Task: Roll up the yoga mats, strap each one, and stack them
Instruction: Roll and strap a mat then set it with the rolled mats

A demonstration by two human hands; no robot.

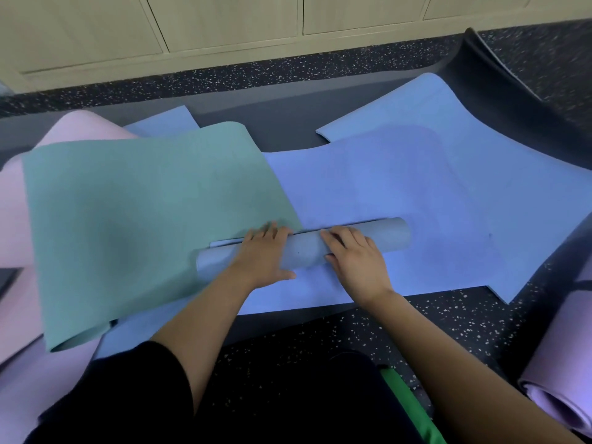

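Observation:
A blue yoga mat [400, 187] lies spread on the floor in front of me, its near end wound into a grey-blue roll [304, 248]. My left hand [262, 254] rests flat over the roll's left part, fingers straight and reaching past it. My right hand [355, 254] lies on the roll's right part with fingers bent over its top. A teal mat [134, 213] lies flat to the left, overlapping the blue one. A pink mat [16, 219] lies under it at far left. A rolled purple mat [563, 363] sits at the right edge.
A dark mat [499, 88] curls up at the back right on the speckled black floor [416, 318]. Pale wooden cabinets [224, 24] run along the back. A green strap [410, 408] lies by my knees. Another blue mat corner [166, 123] shows behind the teal mat.

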